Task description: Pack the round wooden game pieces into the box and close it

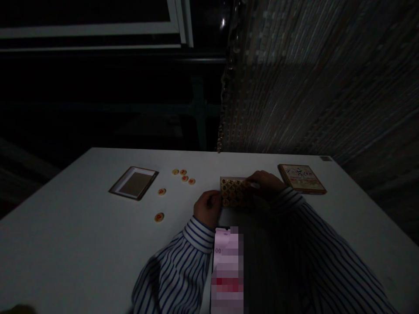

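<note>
A shallow box (225, 206) stands in front of me, filled with rows of round Chinese chess pieces (231, 189), some marked in black and some in red. My left hand (207, 208) is at the box's left edge, its fingers curled closed against that side. Over the box's right part reaches my right hand (266, 183), with fingertips bent together on a piece at the upper right corner. That hand and its shadow hide the right end of the box. Several loose pieces with red marks, one of them a near piece (159, 217), lie on the table to the left.
An open box lid or tray (140, 195) lies at the left of the white table (81, 244). At the right is a flat printed box (303, 179). A phone-like screen (222, 250) glows below my hands. Behind the table hangs a bead curtain (278, 87). The room is dim.
</note>
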### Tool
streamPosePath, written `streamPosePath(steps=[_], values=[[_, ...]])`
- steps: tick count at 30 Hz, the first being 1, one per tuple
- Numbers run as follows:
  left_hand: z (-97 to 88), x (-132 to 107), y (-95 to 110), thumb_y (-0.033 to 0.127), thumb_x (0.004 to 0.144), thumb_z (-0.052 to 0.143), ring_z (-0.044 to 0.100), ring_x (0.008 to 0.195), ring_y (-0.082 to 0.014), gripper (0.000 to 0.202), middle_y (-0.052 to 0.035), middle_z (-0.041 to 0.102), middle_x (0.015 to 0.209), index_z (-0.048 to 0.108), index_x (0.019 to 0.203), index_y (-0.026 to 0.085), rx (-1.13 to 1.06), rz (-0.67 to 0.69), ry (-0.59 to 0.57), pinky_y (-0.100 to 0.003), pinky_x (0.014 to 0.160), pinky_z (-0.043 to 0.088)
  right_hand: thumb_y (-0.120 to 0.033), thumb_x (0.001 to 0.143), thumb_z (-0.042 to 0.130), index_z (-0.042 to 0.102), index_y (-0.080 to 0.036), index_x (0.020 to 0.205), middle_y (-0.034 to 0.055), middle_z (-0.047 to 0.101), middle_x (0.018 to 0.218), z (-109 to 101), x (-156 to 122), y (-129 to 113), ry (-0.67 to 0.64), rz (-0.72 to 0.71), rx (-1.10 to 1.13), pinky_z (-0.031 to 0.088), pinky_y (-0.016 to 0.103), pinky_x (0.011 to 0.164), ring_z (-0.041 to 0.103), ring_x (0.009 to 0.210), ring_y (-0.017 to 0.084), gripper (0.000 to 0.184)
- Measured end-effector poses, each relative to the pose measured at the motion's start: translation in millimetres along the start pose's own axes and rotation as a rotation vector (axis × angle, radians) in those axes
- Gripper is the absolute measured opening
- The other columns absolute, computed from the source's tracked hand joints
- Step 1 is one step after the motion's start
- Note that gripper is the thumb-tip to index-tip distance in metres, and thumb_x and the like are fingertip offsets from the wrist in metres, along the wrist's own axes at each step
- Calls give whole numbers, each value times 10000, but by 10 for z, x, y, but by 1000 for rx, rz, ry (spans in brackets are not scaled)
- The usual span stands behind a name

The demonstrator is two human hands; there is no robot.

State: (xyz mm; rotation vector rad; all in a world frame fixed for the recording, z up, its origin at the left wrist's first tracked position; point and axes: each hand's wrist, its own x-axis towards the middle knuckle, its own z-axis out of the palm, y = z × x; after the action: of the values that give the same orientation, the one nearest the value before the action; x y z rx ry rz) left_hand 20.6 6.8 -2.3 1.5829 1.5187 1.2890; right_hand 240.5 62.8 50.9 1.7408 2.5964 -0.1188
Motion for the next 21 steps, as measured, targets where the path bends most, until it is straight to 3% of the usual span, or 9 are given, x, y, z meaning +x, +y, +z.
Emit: streamPosePath(steps=[21], values=[[17,-8,-34,226,740,532,608,723,-138,160,-44,655,792,637,844,163,71,88,5,-265,679,493,-366,782,510,633,-218,1015,91,619,940,79,11,46,-44,-23,16,406,279,720,551,868,199,303]])
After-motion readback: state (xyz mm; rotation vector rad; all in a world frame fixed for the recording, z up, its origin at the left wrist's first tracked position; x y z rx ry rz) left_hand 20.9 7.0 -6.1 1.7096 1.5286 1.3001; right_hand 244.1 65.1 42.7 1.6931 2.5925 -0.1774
